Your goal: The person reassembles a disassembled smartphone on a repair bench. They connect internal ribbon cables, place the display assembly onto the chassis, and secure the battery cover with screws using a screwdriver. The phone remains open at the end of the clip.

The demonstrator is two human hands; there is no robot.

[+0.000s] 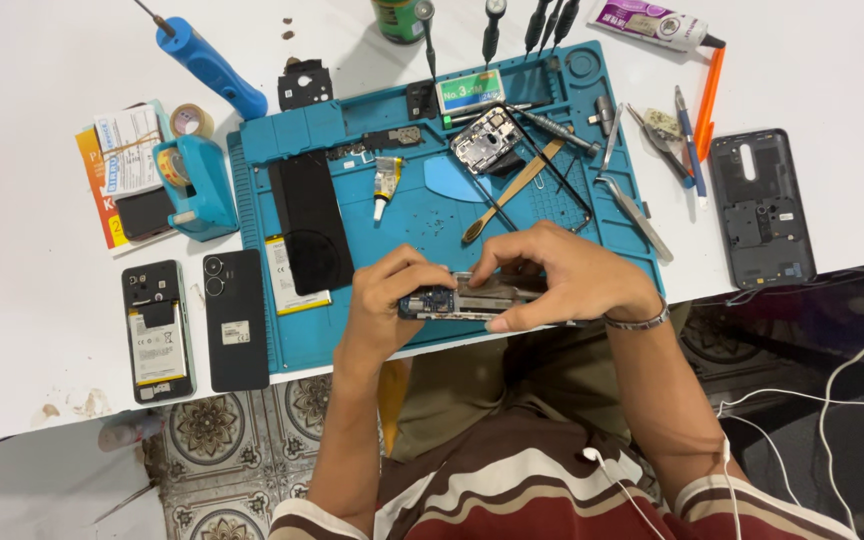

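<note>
Both my hands hold an opened phone (455,298) on edge above the near rim of the blue work mat (422,215). My left hand (389,296) grips its left end, where a blue circuit board shows. My right hand (564,276) wraps over its right end, thumb beneath and fingers pressing on the top edge. The phone's middle is partly hidden by my fingers.
The mat holds a black back cover (309,218), a battery (294,272), a glue tube (384,185), a metal frame part (485,140), a wooden spudger (512,192) and tweezers (632,205). Two phones (197,322) lie left; a dark phone frame (762,208) lies right. White cables (822,400) hang by my right arm.
</note>
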